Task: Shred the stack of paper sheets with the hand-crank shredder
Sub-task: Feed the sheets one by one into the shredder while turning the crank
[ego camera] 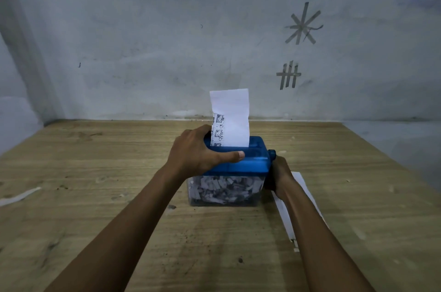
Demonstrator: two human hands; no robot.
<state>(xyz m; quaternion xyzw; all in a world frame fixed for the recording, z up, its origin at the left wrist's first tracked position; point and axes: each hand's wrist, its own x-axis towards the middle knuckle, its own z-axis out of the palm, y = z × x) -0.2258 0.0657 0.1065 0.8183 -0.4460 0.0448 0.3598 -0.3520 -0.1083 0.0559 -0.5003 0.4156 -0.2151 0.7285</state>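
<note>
A hand-crank shredder (pixel 255 160) with a blue top and a clear bin (pixel 226 192) full of paper shreds stands mid-table. A white paper sheet (pixel 232 119) with small printed pictures stands upright in its slot. My left hand (pixel 202 152) grips the blue top from the left, thumb along the front edge. My right hand (pixel 280 176) is curled round the dark crank handle (pixel 271 154) on the shredder's right side. The stack of paper sheets (pixel 300 198) lies flat on the table under my right forearm, partly hidden.
The wooden table (pixel 119 172) meets a grey wall (pixel 167 41) just behind the shredder. A thin white paper strip (pixel 20 196) lies near the left edge. The table's right edge runs diagonally at the far right.
</note>
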